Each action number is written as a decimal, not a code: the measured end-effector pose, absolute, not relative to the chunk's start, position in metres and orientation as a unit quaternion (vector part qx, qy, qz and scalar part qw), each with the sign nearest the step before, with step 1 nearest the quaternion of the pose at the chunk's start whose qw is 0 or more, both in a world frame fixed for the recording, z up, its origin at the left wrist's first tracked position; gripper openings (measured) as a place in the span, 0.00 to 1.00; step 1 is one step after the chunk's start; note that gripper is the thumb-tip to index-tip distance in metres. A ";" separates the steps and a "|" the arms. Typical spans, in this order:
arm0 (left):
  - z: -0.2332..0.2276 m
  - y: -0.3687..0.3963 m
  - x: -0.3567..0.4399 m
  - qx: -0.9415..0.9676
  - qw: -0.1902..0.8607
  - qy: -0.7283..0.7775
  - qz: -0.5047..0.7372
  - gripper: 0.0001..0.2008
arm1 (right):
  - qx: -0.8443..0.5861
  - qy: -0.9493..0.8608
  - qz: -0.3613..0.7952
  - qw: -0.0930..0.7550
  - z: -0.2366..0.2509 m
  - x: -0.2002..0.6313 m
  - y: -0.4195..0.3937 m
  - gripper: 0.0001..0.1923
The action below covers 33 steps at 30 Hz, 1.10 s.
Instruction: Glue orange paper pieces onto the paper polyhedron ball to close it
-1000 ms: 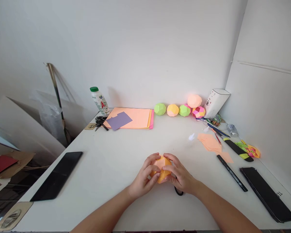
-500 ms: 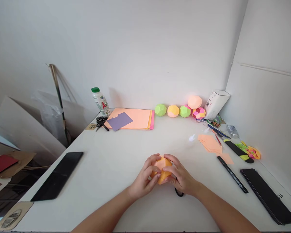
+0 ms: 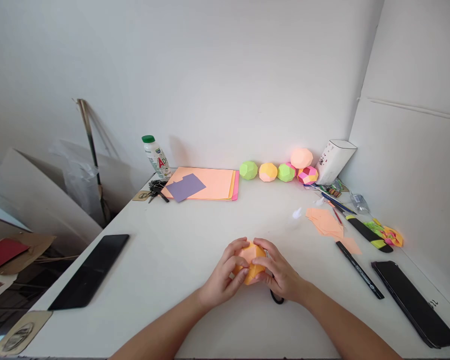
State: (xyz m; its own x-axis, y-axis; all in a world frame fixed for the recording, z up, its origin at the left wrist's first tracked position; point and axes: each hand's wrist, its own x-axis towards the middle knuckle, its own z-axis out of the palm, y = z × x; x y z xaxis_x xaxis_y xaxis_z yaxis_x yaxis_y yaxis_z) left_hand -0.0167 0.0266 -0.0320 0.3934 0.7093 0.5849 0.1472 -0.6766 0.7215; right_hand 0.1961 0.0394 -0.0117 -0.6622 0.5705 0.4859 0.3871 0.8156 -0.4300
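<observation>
Head view: an orange paper ball [image 3: 251, 262] is cupped between the left hand [image 3: 225, 274] and right hand [image 3: 279, 272], fingers curled round it, low over the white worktop [image 3: 180, 250]. Bare worktop lies ahead. Farther back, a red "AD" is read on the bottle [image 3: 155, 156] beside stacked coloured paper [image 3: 206, 184].

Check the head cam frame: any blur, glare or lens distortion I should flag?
Head view: sharp overall, soft even daylight, no hard glare; the pink paper ball at the back looks overexposed and glows onto the wall. Wide-angle bending at the edges: table sides splay. Both hands, left hand and right hand, around the orange paper ball, are unblurred, with faint shadows beneath.
</observation>
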 end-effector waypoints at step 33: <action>-0.038 0.028 -0.017 0.804 0.276 0.314 0.423 0.38 | -0.236 -0.904 0.128 0.334 -0.006 0.196 0.038 0.10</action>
